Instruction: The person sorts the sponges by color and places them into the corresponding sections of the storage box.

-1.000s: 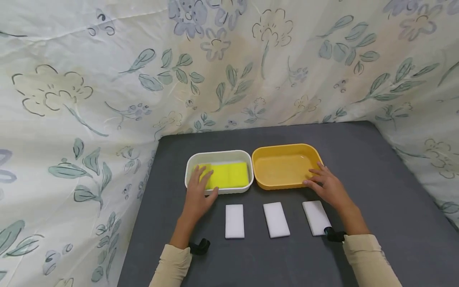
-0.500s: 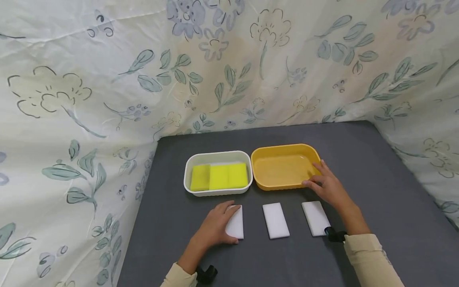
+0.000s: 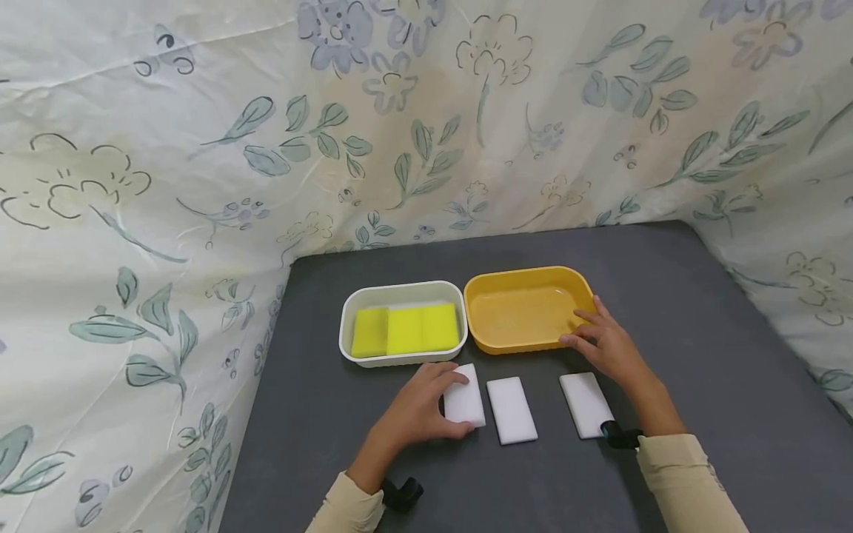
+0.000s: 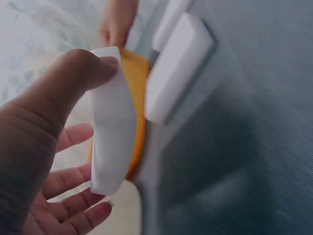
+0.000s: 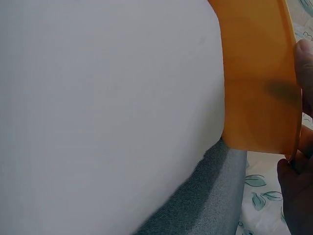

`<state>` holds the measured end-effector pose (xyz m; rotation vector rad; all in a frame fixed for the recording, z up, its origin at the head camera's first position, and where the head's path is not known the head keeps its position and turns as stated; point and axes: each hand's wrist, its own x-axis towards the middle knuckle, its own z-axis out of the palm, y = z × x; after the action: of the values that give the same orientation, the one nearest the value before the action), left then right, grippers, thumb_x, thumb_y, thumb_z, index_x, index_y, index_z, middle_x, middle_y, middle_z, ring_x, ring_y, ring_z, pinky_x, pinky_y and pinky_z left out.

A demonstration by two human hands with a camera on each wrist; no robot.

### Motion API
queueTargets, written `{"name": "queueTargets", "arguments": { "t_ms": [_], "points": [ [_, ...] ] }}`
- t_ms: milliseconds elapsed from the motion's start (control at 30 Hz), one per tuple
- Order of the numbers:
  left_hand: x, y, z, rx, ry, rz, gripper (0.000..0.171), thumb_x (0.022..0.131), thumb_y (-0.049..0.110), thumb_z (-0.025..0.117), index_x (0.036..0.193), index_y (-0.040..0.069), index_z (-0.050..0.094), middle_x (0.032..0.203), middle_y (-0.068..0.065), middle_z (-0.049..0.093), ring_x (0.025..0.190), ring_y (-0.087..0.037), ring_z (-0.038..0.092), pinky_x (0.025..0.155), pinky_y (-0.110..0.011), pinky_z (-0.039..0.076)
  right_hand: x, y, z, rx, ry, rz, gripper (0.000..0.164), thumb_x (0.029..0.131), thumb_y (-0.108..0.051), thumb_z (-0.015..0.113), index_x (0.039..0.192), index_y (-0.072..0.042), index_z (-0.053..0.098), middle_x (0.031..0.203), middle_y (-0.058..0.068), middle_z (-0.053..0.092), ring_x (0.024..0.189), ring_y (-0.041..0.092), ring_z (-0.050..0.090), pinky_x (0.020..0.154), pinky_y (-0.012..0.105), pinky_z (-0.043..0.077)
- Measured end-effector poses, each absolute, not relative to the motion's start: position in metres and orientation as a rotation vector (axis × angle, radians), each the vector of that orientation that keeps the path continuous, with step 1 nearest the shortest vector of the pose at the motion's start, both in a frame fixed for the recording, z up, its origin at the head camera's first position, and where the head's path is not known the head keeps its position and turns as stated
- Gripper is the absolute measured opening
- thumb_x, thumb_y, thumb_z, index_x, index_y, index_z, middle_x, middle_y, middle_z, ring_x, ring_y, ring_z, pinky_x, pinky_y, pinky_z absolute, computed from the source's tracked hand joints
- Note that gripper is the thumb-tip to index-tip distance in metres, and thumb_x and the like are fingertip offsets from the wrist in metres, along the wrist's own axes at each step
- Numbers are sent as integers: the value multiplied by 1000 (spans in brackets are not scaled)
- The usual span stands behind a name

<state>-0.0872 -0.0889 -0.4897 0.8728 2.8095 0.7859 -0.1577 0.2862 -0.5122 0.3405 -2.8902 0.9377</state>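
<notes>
My left hand (image 3: 421, 406) pinches a white sponge (image 3: 464, 400) between thumb and fingers, just in front of the trays. In the left wrist view that sponge bows slightly, thumb on one end. At the right front corner of the orange-yellow tray (image 3: 520, 311), my right hand (image 3: 618, 355) grips the rim, its fingers over the edge. The tray holds nothing. Two more white sponges lie flat on the table: one (image 3: 512, 411) just right of the held one, the other (image 3: 586, 405) near my right wrist.
A white tray (image 3: 400, 361) stands against the yellow tray's left side, with several yellow sponges (image 3: 421, 329) side by side in it. The table (image 3: 533, 488) is dark grey. Floral cloth (image 3: 426, 126) hangs behind it and along its sides.
My left hand left the white tray, came down to the leftmost white sponge, took hold of it and moved it right and slightly towards the trays. My right hand stayed at the yellow tray.
</notes>
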Motion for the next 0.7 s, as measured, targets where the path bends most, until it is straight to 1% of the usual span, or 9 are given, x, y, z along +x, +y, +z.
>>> {"name": "queueTargets", "arguments": {
  "t_ms": [100, 200, 300, 467, 600, 700],
  "points": [
    [-97, -75, -479, 918, 2811, 817, 63, 78, 56, 80, 129, 23, 64, 145, -1, 52, 131, -21, 45, 102, -38, 45, -158, 286, -512, 340, -2887, 945, 29, 88, -29, 78, 93, -1, 79, 140, 29, 52, 150, 40, 10, 107, 70, 22],
    [-110, -62, -471, 976, 2820, 836, 60, 79, 54, 80, 127, 22, 65, 146, -2, 52, 129, -22, 46, 101, -36, 45, -158, 286, -512, 347, -2883, 952, 26, 88, -27, 78, 92, -1, 79, 140, 29, 52, 150, 40, 10, 107, 70, 21],
    [-125, -52, -465, 1007, 2820, 831, 58, 78, 53, 80, 124, 21, 66, 144, -3, 53, 127, -22, 48, 100, -35, 45, -158, 285, -511, 348, -2882, 961, 27, 88, -28, 78, 92, -1, 79, 140, 29, 52, 150, 40, 10, 107, 70, 21],
    [-151, -38, -460, 938, 2797, 774, 56, 78, 53, 80, 122, 21, 69, 140, -2, 57, 124, -20, 49, 101, -34, 44, -159, 284, -511, 333, -2877, 968, 29, 89, -30, 77, 92, -1, 79, 139, 28, 53, 150, 40, 11, 107, 70, 21],
    [-167, -28, -458, 894, 2746, 726, 56, 77, 53, 82, 121, 21, 71, 134, 1, 61, 118, -18, 50, 98, -31, 45, -158, 285, -510, 327, -2876, 968, 31, 89, -30, 77, 95, 0, 78, 138, 28, 54, 150, 38, 10, 107, 69, 21],
    [-176, -22, -457, 877, 2728, 682, 55, 77, 52, 82, 122, 22, 71, 132, 1, 62, 114, -17, 50, 95, -30, 46, -157, 286, -510, 341, -2865, 966, 30, 89, -29, 77, 94, 0, 78, 136, 28, 56, 150, 40, 11, 107, 69, 22]
  ]
}}
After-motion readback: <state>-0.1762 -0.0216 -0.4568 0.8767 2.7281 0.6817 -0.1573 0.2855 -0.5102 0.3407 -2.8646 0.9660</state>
